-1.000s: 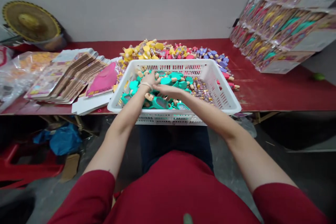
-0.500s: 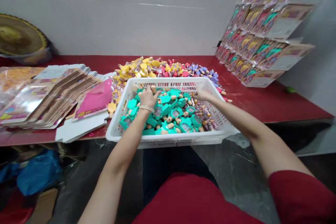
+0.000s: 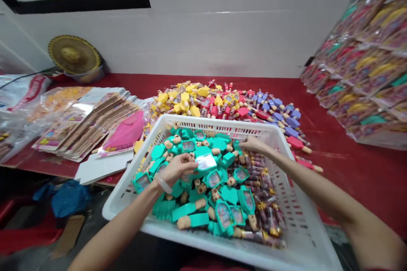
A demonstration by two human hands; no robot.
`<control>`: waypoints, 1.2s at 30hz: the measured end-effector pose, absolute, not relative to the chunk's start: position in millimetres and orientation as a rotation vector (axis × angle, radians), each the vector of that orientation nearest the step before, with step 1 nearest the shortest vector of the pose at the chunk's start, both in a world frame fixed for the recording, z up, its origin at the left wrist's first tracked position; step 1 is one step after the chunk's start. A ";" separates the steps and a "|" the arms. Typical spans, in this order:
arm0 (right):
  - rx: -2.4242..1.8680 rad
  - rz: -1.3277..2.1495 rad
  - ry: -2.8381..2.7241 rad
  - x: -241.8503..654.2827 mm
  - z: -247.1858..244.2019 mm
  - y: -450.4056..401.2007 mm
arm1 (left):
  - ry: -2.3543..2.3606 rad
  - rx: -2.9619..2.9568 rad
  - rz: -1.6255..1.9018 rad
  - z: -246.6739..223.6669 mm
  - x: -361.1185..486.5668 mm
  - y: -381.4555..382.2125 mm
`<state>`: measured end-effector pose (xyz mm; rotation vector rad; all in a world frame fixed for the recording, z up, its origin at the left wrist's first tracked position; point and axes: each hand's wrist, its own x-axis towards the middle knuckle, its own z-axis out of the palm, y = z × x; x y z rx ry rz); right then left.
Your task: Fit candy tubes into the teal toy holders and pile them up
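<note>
A white plastic basket (image 3: 305,220) holds a heap of teal popsicle-shaped pieces (image 3: 229,194) with tan stick ends. Along its right part lie thin clear tubes (image 3: 267,203) with yellow bands. Over the left half of the heap, my left hand (image 3: 180,168) has its fingers closed at the edge of a teal piece with a shiny pale face (image 3: 206,161). My right hand (image 3: 252,145) reaches into the back right of the basket, where the teal pieces meet the tubes; its fingertips are blurred among them.
Behind the basket, yellow (image 3: 190,97), red and purple pieces (image 3: 282,114) are heaped on the red table (image 3: 337,169). Stacked printed cards (image 3: 89,123) and a pink sheet (image 3: 122,131) lie left. Packaged sets (image 3: 365,76) rise at right. A round straw-coloured object (image 3: 74,54) leans against the wall.
The view has shifted, and the basket appears larger and nearer. My left hand has gone from resting spread on the heap to pinching a teal piece. My right hand remains at the back right.
</note>
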<state>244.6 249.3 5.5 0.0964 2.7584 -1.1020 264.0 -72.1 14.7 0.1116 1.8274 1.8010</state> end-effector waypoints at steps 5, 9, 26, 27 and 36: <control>-0.168 -1.586 2.408 278.9 23.2 225.3 | 1.555 -0.012 1.893 27.6 265.6 -51.7; -0.395 -1.570 2.576 310.2 26.7 196.0 | 1.663 0.167 1.704 45.1 261.7 -52.7; -0.917 -0.785 3.047 323.9 -13.0 180.7 | 2.050 0.518 1.366 22.3 269.4 -70.8; -0.942 -0.746 3.040 324.2 -16.3 180.9 | 2.116 0.621 1.301 21.5 268.9 -71.3; -0.745 -0.389 2.911 336.2 -22.8 173.0 | 2.317 1.185 0.854 11.8 282.1 -72.7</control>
